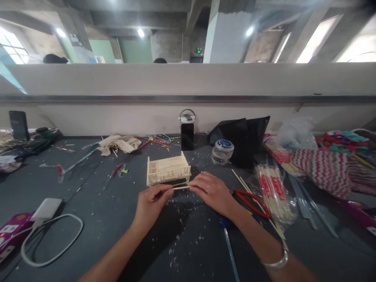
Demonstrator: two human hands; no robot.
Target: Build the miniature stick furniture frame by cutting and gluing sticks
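Observation:
My left hand (152, 203) and my right hand (212, 191) pinch the two ends of a thin wooden stick (181, 188), held level just above the dark table (96, 203). Right behind the stick stands a small open frame built of pale wooden sticks (168, 170), shaped like a little crate. The stick lies along the frame's near lower edge; whether it touches the frame I cannot tell.
Red-handled cutters (252, 200) and bundled chopsticks in plastic (272, 192) lie right of my right hand. A clear jar with a blue lid (222, 151), a black phone (187, 136) and a black bag (242, 135) stand behind. A white charger with its cable (47, 209) lies left.

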